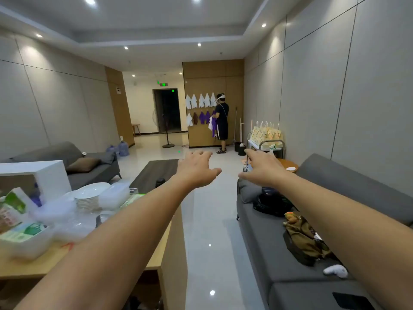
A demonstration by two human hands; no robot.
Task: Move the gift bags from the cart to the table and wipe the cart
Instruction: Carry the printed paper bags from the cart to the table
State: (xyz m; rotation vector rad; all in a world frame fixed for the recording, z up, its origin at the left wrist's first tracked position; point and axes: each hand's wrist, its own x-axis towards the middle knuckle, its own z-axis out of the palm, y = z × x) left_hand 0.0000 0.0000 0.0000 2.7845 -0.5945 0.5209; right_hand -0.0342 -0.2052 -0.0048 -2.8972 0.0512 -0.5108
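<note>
At the far left a wooden tabletop [51, 262] carries a white box [38, 173], green packets [15, 211], a stack of plates [88, 196] and clear tubs [114, 194], crowded up to its near edge; behind it a grey sofa [89, 162] lines the left wall, with water jugs [121, 148] past its end; a dark low table [156, 175] stands mid-room, and between it and the right-hand sofa [335, 198] a strip of pale floor [212, 220] runs open toward the far wall. Both arms reach forward over that strip; the left hand [196, 168] is spread, fingers straight, its grip wide open and holding nothing; the right hand [263, 167] is likewise spread and bare, touching nothing. Far ahead a person [222, 121] in black stands at a wooden wall hung with cloths [201, 101], beside a floor fan [168, 130]. To the right the gift bags [266, 132] stand in a row on the cart [277, 145] against the right wall, a spray bottle [272, 149] with them; a round table [288, 165] sits just beside the cart; dark bins [240, 148] stand at its left. On the right sofa lie a black helmet [271, 202], an olive bag [306, 240] and a white object [335, 270].
</note>
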